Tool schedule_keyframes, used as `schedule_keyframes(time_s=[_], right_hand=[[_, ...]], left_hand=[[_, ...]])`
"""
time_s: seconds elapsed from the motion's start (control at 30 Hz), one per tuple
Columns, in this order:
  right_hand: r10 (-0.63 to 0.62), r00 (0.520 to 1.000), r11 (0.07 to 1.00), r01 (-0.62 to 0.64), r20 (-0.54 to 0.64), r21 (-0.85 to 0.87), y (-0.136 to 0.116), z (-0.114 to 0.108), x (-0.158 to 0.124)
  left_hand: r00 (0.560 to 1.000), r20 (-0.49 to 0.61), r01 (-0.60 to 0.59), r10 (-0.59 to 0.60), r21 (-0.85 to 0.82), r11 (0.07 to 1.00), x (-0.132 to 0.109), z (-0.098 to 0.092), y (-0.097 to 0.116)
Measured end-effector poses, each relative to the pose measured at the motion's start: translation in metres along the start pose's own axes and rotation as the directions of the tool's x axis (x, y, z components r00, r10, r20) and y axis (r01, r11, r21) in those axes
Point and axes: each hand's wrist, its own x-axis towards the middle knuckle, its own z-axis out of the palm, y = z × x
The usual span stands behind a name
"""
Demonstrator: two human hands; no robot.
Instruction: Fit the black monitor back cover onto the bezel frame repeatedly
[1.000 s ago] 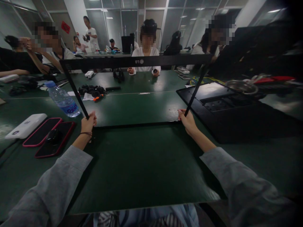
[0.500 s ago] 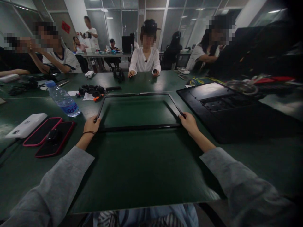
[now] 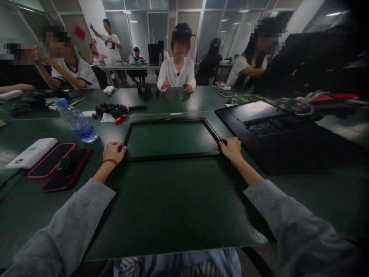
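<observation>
A thin black monitor bezel [image 3: 173, 156], an empty rectangular frame, lies flat or nearly flat on the green table [image 3: 173, 207] in front of me. My left hand [image 3: 113, 152] is closed at its left side near the front corner, with the fingertips partly hidden. At the opposite side, my right hand [image 3: 231, 148] pinches the frame's edge between thumb and fingers. Green tabletop shows through the opening. To the right of my right hand lies a larger black panel [image 3: 253, 154], apart from the bezel.
Left of my left hand stand a tilted-looking water bottle [image 3: 77, 122], a white device [image 3: 33, 153] and two red-edged phones [image 3: 53, 161]. Black gear [image 3: 111, 110] lies beyond the bezel. A clear round dish [image 3: 294, 105] is at the right. A person [image 3: 177, 73] sits opposite.
The bezel has come down, its far edge now lower and closer to the tabletop. My left hand has turned slightly inward; both hands stay at its sides. The person opposite has shifted their hands.
</observation>
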Motion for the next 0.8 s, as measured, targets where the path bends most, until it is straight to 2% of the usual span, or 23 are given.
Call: schedule_keyframes(time_s=[0.1,0.2,0.33,0.53,0.67,0.8], right_hand=[[0.011,1.000,1.000,-0.011,0.001,0.003,-0.004,-0.003,-0.003],[0.010,1.000,1.000,-0.010,-0.011,0.005,-0.005,-0.005,-0.005],[0.021,0.999,1.000,-0.021,-0.040,0.015,-0.004,-0.005,-0.006],[0.032,0.998,0.999,-0.030,-0.055,0.040,-0.002,-0.005,-0.004],[0.056,0.998,0.997,-0.054,-0.041,0.052,-0.004,-0.008,-0.004],[0.065,0.998,0.995,-0.063,-0.017,0.076,-0.009,-0.012,-0.005]], left_hand=[[1.000,0.021,0.013,-0.013,-0.003,1.000,-0.009,-0.005,0.015],[0.994,0.036,-0.102,0.104,-0.068,0.993,-0.020,-0.009,0.031],[0.949,0.108,-0.281,0.295,-0.125,0.951,-0.031,-0.010,0.045],[0.870,0.245,-0.411,0.428,-0.120,0.904,-0.039,-0.015,0.050],[0.852,0.296,-0.418,0.432,-0.113,0.901,-0.039,-0.018,0.051],[0.881,0.254,-0.366,0.400,-0.171,0.915,-0.036,-0.017,0.051]])
